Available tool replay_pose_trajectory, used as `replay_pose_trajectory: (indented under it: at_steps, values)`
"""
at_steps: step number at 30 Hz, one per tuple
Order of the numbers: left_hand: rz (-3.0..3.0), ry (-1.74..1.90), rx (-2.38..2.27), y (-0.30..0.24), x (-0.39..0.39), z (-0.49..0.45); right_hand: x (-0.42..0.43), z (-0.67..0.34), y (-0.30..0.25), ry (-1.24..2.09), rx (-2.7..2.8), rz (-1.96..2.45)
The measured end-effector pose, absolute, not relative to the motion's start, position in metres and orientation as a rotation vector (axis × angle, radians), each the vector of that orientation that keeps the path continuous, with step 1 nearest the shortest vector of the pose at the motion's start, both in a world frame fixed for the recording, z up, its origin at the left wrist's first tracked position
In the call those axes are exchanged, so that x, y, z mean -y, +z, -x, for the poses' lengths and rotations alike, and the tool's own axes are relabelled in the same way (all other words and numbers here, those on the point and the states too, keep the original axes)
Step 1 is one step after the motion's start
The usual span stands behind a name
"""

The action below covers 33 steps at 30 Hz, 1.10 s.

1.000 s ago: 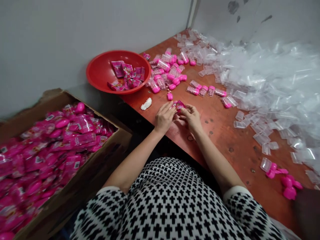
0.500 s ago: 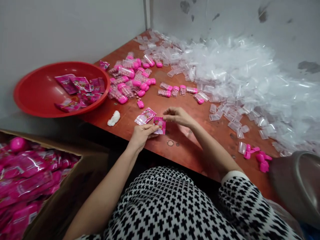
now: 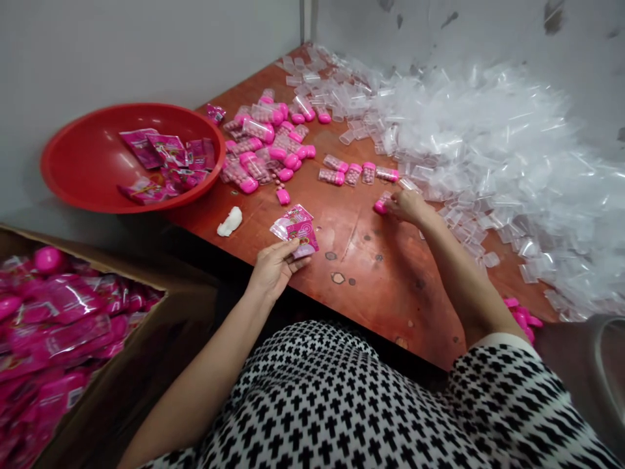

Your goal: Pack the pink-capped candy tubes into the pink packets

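Note:
Between thumb and fingers, my left hand (image 3: 277, 270) pinches a small pink printed packet (image 3: 303, 238) over the table's front edge. Partly beneath that packet lies a second pink and silver packet (image 3: 291, 217). Farther right, my right hand (image 3: 409, 206) has its fingers closed at a clear candy tube with a pink cap (image 3: 382, 202), which still rests on or close to the table. Just beyond it is a short row of similar tubes (image 3: 353, 174) filled with small pink balls.
A red bowl (image 3: 68, 189) holds several pink packets. Below it stands a cardboard box (image 3: 168, 303) of pink packages. Filled tubes (image 3: 263, 140) are heaped at the back, empty clear tubes (image 3: 488, 143) at right. A white lump (image 3: 230, 221) and pink plastic pieces (image 3: 523, 319) lie nearby.
My right hand has moved right and away from the packet, reaching a pink-capped tube. My left hand keeps its packet near the same spot. The camera view has shifted slightly.

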<state>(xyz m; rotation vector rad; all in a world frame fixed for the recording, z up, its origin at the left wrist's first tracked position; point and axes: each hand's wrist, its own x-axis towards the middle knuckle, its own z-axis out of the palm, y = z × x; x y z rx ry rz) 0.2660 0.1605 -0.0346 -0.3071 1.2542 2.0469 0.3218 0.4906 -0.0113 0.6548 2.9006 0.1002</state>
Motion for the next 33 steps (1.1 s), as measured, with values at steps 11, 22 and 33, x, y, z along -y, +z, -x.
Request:
replay_pose_trajectory:
  at_steps: [11, 22, 33]
  values:
    - [0.530, 2.220, -1.030, -0.032, -0.152, -0.268, -0.493, -0.330, -0.015, 0.143, -3.030, -0.258]
    - [0.628, 2.308, -0.798, -0.036, -0.159, -0.276, -0.282, -0.379, -0.023, -1.951, -2.385, -0.441]
    - [0.382, 2.343, -0.887, -0.025, -0.163, -0.290, -0.254, -0.370, -0.029, -2.159, -2.313, -0.519]
